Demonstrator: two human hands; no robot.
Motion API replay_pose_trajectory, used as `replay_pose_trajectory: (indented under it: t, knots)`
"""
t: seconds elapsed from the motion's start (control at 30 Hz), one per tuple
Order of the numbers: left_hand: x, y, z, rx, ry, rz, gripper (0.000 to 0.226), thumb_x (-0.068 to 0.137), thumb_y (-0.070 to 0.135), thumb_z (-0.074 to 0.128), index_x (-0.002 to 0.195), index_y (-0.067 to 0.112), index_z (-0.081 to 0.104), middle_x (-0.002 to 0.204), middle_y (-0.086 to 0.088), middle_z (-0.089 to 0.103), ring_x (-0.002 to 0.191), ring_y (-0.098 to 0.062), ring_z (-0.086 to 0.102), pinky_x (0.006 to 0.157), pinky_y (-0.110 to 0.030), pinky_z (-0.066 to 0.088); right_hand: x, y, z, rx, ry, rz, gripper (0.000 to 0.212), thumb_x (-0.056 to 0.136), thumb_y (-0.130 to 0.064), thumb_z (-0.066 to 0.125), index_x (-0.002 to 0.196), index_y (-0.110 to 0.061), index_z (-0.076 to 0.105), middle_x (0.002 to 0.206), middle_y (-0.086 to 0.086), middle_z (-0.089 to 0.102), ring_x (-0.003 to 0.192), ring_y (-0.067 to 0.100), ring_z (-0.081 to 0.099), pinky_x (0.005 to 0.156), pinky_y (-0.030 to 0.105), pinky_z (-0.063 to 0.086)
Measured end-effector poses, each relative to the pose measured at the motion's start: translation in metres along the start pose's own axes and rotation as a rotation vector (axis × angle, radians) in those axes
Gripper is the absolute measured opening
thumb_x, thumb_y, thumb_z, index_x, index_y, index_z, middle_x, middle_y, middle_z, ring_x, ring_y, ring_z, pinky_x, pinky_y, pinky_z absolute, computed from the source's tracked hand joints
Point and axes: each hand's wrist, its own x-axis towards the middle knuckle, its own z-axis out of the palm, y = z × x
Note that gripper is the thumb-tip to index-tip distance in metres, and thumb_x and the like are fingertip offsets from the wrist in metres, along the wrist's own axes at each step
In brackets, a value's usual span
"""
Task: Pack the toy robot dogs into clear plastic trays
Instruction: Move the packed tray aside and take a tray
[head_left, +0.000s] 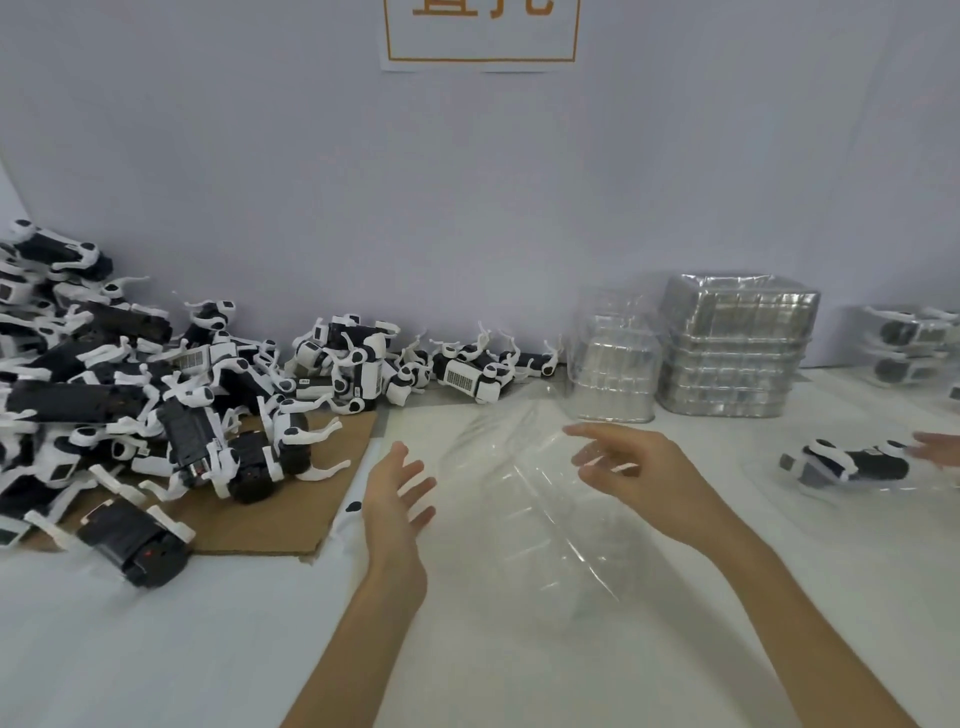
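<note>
Clear tray, tilted between left hand and right hand, both spread, gripping nothing; probably squaring it up for dogs.

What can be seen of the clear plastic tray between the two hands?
The clear plastic tray is see-through and glossy, with moulded ridges, empty and motion-blurred. It lies slanted over the white table, between the open left hand, which is apart from it, and the right hand; whether that hand's fingers touch the far edge is unclear.
</note>
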Motion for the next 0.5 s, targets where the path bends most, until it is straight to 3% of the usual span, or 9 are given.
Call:
replay_pose_trajectory:
  t: [0.1,0.27,0.4,0.5]
  knots:
    - [0.003,0.004,-0.003,0.051,-0.025,0.009,0.033,0.097,0.046,0.055,0.115,0.022,0.066,0.114,0.0,0.07,0.104,-0.019,0.067,0.077,-0.034,0.049,0.0,-0.001,-0.009,-0.042,-0.058,-0.028,0.042,0.089,-0.014,0.073,0.119,-0.044,0.065,0.095,-0.016,0.075,0.083,0.007,0.069,0.083,0.024,0.052]
    - [0.006,0.007,-0.008,0.146,-0.156,0.009,0.037,0.096,0.055,0.051,0.113,0.028,0.07,0.114,0.005,0.074,0.108,-0.014,0.067,0.085,-0.034,0.048,0.019,-0.015,-0.013,-0.197,-0.101,-0.107,0.03,0.083,-0.016,0.08,0.097,-0.04,0.07,0.088,-0.02,0.074,0.079,-0.001,0.068,0.067,0.009,0.044]
    - [0.003,0.006,-0.008,0.308,-0.308,-0.039,0.037,0.09,0.053,0.062,0.117,0.029,0.069,0.114,0.007,0.074,0.111,-0.013,0.066,0.099,-0.037,0.046,0.043,-0.025,0.01,-0.38,-0.33,-0.093,0.022,0.082,-0.023,0.081,0.1,-0.036,0.075,0.09,-0.014,0.074,0.082,0.003,0.068,0.079,0.023,0.054]
    - [0.002,0.001,-0.011,0.412,-0.336,0.014,0.025,0.085,0.025,0.076,0.11,0.028,0.072,0.105,0.005,0.075,0.104,-0.01,0.067,0.088,-0.024,0.049,0.064,-0.028,0.02,-0.399,-0.567,-0.018,0.018,0.087,-0.03,0.077,0.105,-0.033,0.074,0.097,-0.012,0.075,0.089,0.007,0.07,0.086,0.028,0.054]
